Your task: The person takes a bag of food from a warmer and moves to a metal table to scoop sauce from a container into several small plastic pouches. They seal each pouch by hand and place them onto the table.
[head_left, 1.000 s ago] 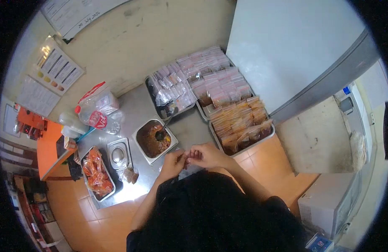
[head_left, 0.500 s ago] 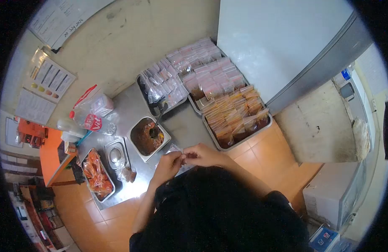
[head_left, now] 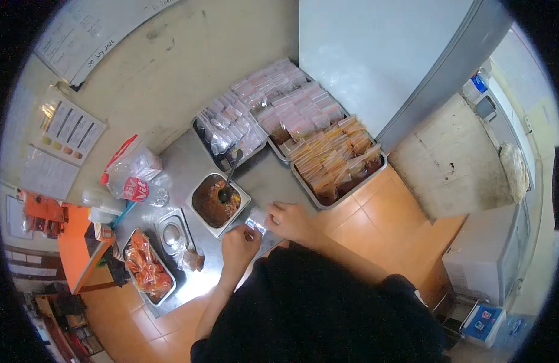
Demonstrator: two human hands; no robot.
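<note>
Between my hands, just above the steel table's front edge, is a small see-through plastic bag. My left hand has its fingers curled in a pinch at the bag's lower left edge. On the other side, my right hand grips the bag's right edge with bent fingers. Close beyond them stands a square steel pan of brown chunky sauce, with a dark-handled spoon leaning in it. A filled plastic bag lies on the table left of my left hand.
Trays of filled bags stand at the back: pale ones, pinkish ones, orange-brown ones. To the left are a steel lid, a tray of red-orange bags and a plastic bottle. A white panel rises behind.
My hands were close together, fingertips meeting; now they are apart, with the small plastic bag spread between them. My left hand has moved slightly down and left. The head view has shifted a little.
</note>
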